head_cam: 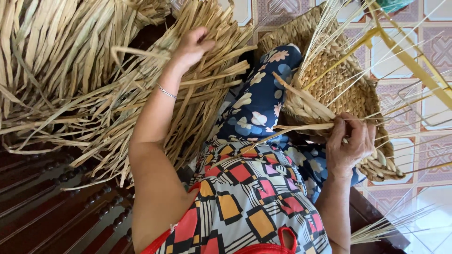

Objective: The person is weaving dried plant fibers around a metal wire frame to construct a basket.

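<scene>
From my feed, the left arm stretches out and away from the body, a thin bracelet [165,91] at the wrist, and the left hand [192,46] is buried in the heap of dried straw strips [94,84] piled over a dark wooden bench [52,207]. Its fingers are curled closed around a few strands of that heap. The right arm is bent close to the torso, and the right hand [348,141] sits against the half-woven basket [329,84] resting on the lap (the knee in floral fabric pokes out beside it). I see its fingers pinched shut on a flat straw strip [301,126] that runs across the basket's braided rim. Loose uprights fan outward from the basket. Below is a patterned tile floor [438,47].
</scene>
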